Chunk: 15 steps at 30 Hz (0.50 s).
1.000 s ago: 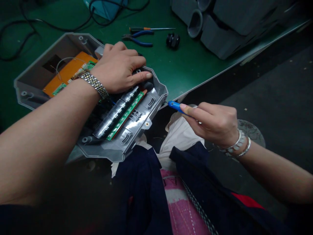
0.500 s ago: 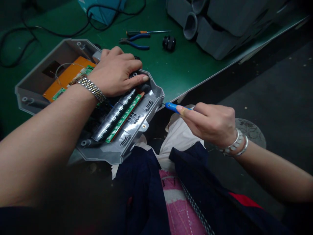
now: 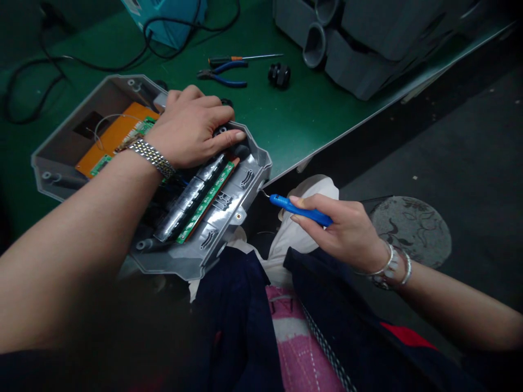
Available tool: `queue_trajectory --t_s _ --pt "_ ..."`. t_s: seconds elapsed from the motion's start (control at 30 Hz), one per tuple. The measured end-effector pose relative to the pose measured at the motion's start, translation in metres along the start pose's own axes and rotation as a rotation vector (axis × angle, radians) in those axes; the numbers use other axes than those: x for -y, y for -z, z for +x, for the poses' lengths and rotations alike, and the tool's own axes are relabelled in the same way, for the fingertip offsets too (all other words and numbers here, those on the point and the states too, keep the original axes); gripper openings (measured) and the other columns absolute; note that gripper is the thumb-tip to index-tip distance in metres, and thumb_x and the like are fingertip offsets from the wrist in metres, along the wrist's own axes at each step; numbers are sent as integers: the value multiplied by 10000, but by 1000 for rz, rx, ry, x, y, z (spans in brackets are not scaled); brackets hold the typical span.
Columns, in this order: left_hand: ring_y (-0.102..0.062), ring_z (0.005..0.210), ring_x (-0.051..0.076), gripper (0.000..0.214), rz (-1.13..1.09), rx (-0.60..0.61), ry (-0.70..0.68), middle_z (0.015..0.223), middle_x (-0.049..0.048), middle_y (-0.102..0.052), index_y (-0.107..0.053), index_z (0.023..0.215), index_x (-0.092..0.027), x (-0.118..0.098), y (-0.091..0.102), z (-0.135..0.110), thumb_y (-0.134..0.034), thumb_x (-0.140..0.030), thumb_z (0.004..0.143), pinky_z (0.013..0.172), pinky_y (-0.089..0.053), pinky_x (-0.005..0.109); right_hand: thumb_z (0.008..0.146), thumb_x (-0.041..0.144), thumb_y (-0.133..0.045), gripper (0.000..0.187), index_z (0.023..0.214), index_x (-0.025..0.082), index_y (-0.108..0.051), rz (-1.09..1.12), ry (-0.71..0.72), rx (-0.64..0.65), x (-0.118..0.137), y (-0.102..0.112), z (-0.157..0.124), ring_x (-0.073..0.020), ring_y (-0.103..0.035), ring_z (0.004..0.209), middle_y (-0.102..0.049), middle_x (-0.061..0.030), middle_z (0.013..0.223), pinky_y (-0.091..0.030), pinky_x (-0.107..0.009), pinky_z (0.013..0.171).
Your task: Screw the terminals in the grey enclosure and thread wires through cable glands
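Head view: left hand (image 3: 190, 130) splayed wide on open grey enclosure (image 3: 249, 185), right hand (image 3: 339, 231) pinching blue-handled hook (image 3: 300, 209).

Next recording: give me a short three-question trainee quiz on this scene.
1. Which hand holds the blue-handled hook tool?
2. True or false: the left hand rests on the grey plastic enclosure.
3. Which tool lies just below the screwdriver on the green bench top?

Key: 1. the right hand; 2. true; 3. the pliers.
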<state>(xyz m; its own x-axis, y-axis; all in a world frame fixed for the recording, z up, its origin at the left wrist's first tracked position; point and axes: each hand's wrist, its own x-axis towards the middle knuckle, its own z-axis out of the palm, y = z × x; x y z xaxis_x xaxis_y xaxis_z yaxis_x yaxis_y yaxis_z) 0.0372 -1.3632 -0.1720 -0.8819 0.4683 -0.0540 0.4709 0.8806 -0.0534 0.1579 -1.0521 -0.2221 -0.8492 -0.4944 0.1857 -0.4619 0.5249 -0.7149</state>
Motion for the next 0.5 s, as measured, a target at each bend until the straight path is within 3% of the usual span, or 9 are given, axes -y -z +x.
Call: queue_trajectory --t_s 0.03,0.1,0.17,0.23,0.37,0.5 --pt "-441 1046 302 669 2 2 -2 1091 99 -629 -659 1107 -244 0 0 0 -211 -725 985 826 -316 463 923 295 -717 244 1144 190 -710 124 -97 -10 2 -1 3 -173 -713 944 -739 -58 1145 -544 -276 798" --pt "-436 1042 293 658 3 2 -8 1089 91 -626 -656 1109 -245 0 -1 1 -217 -721 990 827 -317 454 883 326 -761 258 1090 184 -704 429 -340 -8 6 -2 9 -138 -672 767 -728 -38 935 -509 -244 644" --pt "-436 1041 284 657 13 -1 -12 1088 88 -622 -649 1116 -237 0 -1 1 -214 -715 995 832 -321 446 869 345 -770 280 1078 187 -673 760 -576 46 12 -2 14 -74 -479 519 -568 39 635 -343 -193 468" --pt "-440 1043 281 670 29 -2 -16 1085 90 -619 -642 1111 -223 0 -1 1 -203 -715 997 833 -326 446 882 353 -749 280 1083 198 -632 1022 -754 120 20 1 16 -44 -277 444 -390 94 530 -180 -179 419" --pt "-455 1057 290 679 31 4 -21 1082 100 -618 -638 1099 -193 -1 0 1 -204 -707 1002 855 -342 468 903 363 -713 259 1076 216 -589 1276 -919 189 34 6 14 -39 -180 464 -339 101 560 -92 -185 412" --pt "-459 1092 303 679 -6 17 2 1100 111 -615 -648 1120 -180 -3 0 1 -218 -691 1001 912 -350 517 871 358 -762 297 1045 213 -569 1330 -910 140 39 -6 6 -35 -231 469 -387 101 581 -118 -172 411"
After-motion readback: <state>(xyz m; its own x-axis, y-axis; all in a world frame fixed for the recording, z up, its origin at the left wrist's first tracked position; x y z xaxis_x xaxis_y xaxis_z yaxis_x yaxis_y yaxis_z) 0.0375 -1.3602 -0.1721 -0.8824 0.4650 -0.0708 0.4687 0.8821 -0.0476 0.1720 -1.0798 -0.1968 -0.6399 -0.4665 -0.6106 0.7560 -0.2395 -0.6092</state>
